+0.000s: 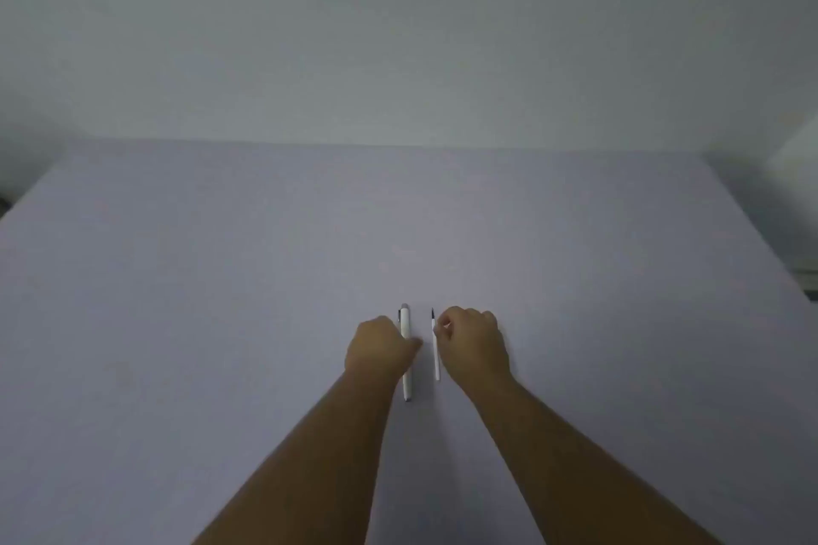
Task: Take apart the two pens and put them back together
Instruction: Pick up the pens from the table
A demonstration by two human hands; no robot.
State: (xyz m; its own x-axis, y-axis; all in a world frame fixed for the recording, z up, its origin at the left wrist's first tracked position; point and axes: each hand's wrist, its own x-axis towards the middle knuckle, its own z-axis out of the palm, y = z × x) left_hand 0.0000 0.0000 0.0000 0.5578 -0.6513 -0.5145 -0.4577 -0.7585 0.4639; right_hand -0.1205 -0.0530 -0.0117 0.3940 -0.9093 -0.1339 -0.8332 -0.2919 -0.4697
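Observation:
A white pen (pixel 406 325) with a clip lies lengthwise on the pale table (pixel 221 301), its clip end pointing away from me. My left hand (pixel 378 345) rests over its middle, fingers closed on the barrel. A thin white refill (pixel 436 350) with a dark tip lies parallel, a little to the right. My right hand (pixel 473 343) is curled beside it, fingertips pinching it near the dark tip. Whether either piece is lifted off the table I cannot tell.
The table's far edge (pixel 398 142) meets a plain wall. A pale object (pixel 796 164) stands off the table's far right corner. The table's right edge (pixel 761 243) runs diagonally.

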